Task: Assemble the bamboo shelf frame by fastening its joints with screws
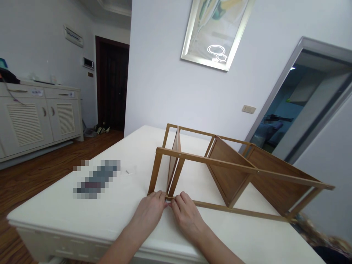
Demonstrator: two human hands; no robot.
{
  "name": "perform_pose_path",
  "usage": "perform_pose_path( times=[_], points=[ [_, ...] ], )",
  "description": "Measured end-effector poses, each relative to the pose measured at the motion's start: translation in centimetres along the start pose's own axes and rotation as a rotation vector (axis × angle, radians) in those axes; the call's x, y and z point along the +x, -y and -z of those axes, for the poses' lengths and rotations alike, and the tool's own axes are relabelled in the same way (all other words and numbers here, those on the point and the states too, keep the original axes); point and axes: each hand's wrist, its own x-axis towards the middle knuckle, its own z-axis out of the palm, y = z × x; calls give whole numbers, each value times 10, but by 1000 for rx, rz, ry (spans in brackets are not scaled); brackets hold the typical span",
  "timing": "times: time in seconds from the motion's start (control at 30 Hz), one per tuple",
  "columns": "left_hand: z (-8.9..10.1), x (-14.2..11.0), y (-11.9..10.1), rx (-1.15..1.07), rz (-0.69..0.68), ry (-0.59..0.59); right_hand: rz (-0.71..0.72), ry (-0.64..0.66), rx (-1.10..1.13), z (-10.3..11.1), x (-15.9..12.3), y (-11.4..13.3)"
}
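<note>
A brown wooden shelf rack [220,163] lies on its side on a white table [123,209]. Its slim rails carry several flat panels. At the near bottom rail, by the left end, my left hand [151,209] is closed with its fingers curled over the wood. Just right of it, my right hand [187,214] is also closed, its fingertips at the same rail beside a joint. Both thumbs meet close together there. A small dark bit shows between the fingertips, too small to name. A small screw-like piece [127,172] lies on the table to the left.
A blurred-out dark object [96,179] rests on the table's left side. A white cabinet [41,117] stands far left, near a dark door [114,80]. Behind the table is a wall with a framed picture [217,33]; a doorway [291,99] opens at the right.
</note>
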Motion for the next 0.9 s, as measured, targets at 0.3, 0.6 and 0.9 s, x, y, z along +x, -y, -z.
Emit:
perform_pose_path(
  times=[0.3,0.6,0.9],
  points=[
    [3,-2,-1,14,-12,27,-28,112,-35,-7,-4,5],
    [1,-1,-2,9,-4,16,-46,174,-18,-8,-3,5],
    [-2,-3,5,-125,11,-38,-25,149,43,-2,7,4]
  ],
)
